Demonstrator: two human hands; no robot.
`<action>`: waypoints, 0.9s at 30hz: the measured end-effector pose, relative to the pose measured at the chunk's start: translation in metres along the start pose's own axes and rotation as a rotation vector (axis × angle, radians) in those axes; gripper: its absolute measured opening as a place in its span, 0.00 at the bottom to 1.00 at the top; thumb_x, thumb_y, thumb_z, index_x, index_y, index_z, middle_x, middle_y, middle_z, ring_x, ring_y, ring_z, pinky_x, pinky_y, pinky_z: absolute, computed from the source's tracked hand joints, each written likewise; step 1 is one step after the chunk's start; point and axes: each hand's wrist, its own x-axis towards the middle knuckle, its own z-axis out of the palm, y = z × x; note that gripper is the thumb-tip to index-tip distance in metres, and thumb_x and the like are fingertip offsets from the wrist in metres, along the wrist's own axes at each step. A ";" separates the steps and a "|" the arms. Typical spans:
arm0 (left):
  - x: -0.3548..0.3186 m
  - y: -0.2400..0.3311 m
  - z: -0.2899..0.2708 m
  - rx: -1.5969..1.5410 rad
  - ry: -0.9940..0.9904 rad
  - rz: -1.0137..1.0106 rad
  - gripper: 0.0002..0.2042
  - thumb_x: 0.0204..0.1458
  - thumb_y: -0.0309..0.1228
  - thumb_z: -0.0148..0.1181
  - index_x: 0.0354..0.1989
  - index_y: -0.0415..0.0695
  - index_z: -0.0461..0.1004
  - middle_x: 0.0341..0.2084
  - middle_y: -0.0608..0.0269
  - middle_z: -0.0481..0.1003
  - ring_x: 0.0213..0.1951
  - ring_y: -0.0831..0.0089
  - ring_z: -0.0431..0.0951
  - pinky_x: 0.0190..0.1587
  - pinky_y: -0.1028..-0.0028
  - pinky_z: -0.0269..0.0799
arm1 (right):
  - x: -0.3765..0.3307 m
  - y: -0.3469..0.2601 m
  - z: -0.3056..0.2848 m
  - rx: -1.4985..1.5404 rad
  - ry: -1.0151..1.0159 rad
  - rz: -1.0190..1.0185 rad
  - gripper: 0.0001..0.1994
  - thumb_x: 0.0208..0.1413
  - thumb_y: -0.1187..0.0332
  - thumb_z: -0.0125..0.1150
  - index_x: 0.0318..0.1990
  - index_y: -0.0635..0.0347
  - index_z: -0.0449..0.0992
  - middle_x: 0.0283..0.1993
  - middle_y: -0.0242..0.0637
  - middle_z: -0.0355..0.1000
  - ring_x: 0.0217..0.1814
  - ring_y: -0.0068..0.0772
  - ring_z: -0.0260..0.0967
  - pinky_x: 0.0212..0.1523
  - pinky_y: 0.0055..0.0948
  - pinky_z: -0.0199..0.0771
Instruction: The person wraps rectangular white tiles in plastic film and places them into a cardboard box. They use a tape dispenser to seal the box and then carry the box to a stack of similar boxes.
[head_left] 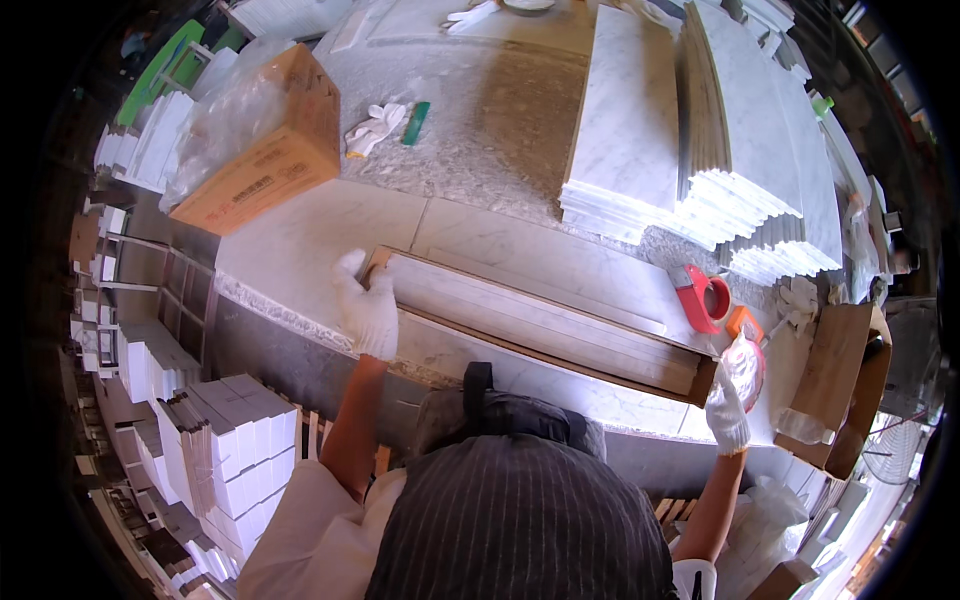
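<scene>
While a long bundle of marble strips lies across the stone worktable before you, your gloved left hand grips its left end and your gloved right hand grips its right end. A red tape dispenser sits just beyond the right end.

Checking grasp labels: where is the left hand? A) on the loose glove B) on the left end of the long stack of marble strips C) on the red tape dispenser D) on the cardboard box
B: the gloved left hand grips the left end of the long stack of marble strips on the worktable.
</scene>
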 end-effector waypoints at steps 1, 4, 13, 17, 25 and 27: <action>-0.001 -0.001 -0.004 -0.004 -0.044 -0.022 0.19 0.54 0.23 0.58 0.55 0.36 0.68 0.43 0.52 0.75 0.49 0.64 0.74 0.54 0.68 0.68 | 0.015 -0.040 0.000 0.023 0.027 -0.049 0.26 0.60 0.81 0.47 0.67 0.59 0.62 0.60 0.45 0.68 0.61 0.36 0.65 0.63 0.28 0.61; 0.000 0.013 -0.021 -0.011 -0.208 0.025 0.15 0.54 0.23 0.58 0.50 0.37 0.72 0.43 0.52 0.75 0.49 0.66 0.73 0.54 0.69 0.68 | 0.012 -0.010 0.016 0.083 0.093 -0.064 0.27 0.57 0.82 0.49 0.66 0.62 0.63 0.64 0.47 0.67 0.65 0.39 0.64 0.65 0.30 0.59; -0.006 0.048 -0.033 0.489 -0.472 0.626 0.16 0.54 0.30 0.56 0.49 0.38 0.76 0.44 0.52 0.74 0.49 0.52 0.70 0.55 0.59 0.65 | 0.038 -0.078 0.011 0.425 0.018 0.093 0.19 0.57 0.73 0.61 0.56 0.59 0.69 0.48 0.33 0.70 0.47 0.23 0.65 0.50 0.25 0.67; -0.003 0.045 -0.034 0.501 -0.464 0.710 0.15 0.53 0.29 0.56 0.48 0.38 0.76 0.43 0.53 0.74 0.48 0.51 0.70 0.54 0.58 0.64 | 0.045 -0.052 0.028 0.539 0.037 0.135 0.17 0.56 0.72 0.64 0.52 0.59 0.70 0.44 0.31 0.70 0.46 0.23 0.65 0.49 0.25 0.68; -0.005 0.044 -0.037 0.492 -0.469 0.688 0.16 0.52 0.27 0.55 0.49 0.38 0.75 0.46 0.52 0.73 0.49 0.52 0.69 0.55 0.59 0.64 | 0.047 -0.061 -0.005 0.509 -0.274 -0.058 0.34 0.46 0.72 0.65 0.64 0.63 0.62 0.64 0.39 0.62 0.70 0.34 0.55 0.69 0.30 0.52; -0.008 0.044 -0.036 0.454 -0.451 0.634 0.16 0.52 0.26 0.54 0.50 0.38 0.75 0.47 0.51 0.72 0.50 0.51 0.69 0.55 0.59 0.64 | 0.045 -0.060 -0.005 0.538 -0.297 -0.061 0.33 0.47 0.71 0.65 0.64 0.63 0.62 0.64 0.39 0.62 0.69 0.34 0.56 0.68 0.30 0.53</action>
